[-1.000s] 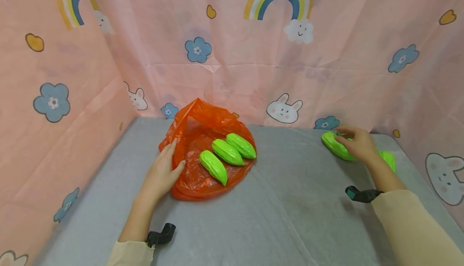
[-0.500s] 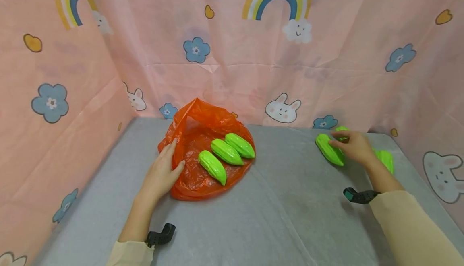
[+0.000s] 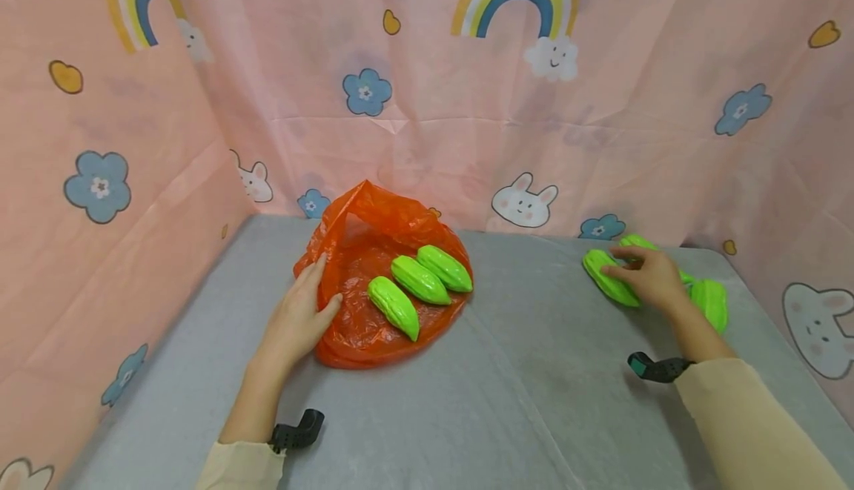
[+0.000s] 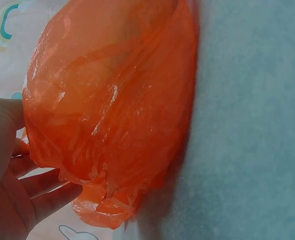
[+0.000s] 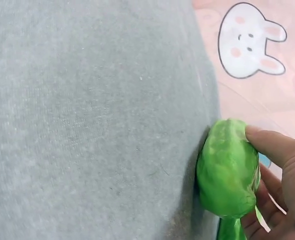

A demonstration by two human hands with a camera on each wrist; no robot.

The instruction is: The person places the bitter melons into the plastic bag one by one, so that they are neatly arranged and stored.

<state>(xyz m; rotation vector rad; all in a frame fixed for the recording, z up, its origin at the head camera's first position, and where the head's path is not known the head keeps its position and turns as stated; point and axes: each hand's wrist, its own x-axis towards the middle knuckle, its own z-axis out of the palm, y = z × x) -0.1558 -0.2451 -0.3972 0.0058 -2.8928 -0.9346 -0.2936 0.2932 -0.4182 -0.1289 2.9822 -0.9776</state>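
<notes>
My left hand [image 3: 296, 319] rests against the left side of an orange-red plastic bag [image 3: 353, 327], its fingers long and spread. In the left wrist view, the thumb and fingers touch the edge of the bag [image 4: 112, 110]. Several bright green, ridged, gourd-like vegetables [image 3: 394, 308] lie on the bag's open mouth, tapered ends toward the lower right. At the far right, my right hand [image 3: 654, 279] pinches another green gourd-like vegetable [image 3: 608, 276]. The right wrist view has the thumb on the upper end of this vegetable [image 5: 227, 170] and the fingers behind it.
Beside the right hand lie more green vegetables [image 3: 709, 303], one partly hidden behind the fingers. A grey cloth [image 3: 507, 386] covers the table. Pink printed curtains [image 3: 427, 127] wall in its back and sides.
The vegetable at my right hand has shifted slightly left and toward me, and turned a little steeper. Another vegetable behind it has come into sight. My left hand and the bag have stayed put.
</notes>
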